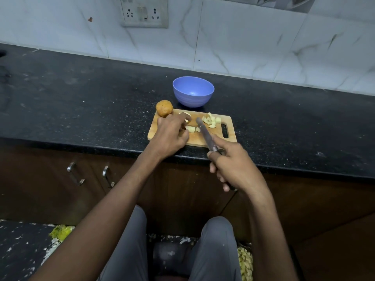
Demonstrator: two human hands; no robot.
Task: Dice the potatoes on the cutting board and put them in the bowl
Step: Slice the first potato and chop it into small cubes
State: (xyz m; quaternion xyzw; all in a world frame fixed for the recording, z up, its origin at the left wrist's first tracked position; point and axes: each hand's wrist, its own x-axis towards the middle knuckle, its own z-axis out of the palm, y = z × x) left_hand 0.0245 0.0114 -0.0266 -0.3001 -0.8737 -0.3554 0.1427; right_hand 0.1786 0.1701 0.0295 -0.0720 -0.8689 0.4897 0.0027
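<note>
**Partway through the dicing, nothing in the bowl yet**

Taking the cutting board (174,136) as the landmark: it lies on the dark counter (81,102) with its handle slot at the person's right end. The blue bowl (193,91) stands just behind the board's far edge, and as far as the view into it shows, it holds no potato.

Done so far, judging from how things lie — one potato is mostly cut. A small heap of pale diced pieces (211,120) sits near the handle end of the board, and a couple more cubes (190,129) lie near the board's middle, just beside the blade.

Left to do: a whole unpeeled potato (164,108) rests at the board's far left corner, untouched. The left hand (172,134) is over the left half of the board, fingers curled down onto a remaining potato chunk (185,115) that shows only partly past the fingertips. The right hand (233,165) hangs off the board's near edge, wrapped around the handle of a knife (204,130) with the index finger stretched along it — the blade slants over the board's middle and is blurred, so whether it touches the wood I cannot tell.

So the remaining chunk, the whole potato and every transfer to the bowl are still ahead.
</note>
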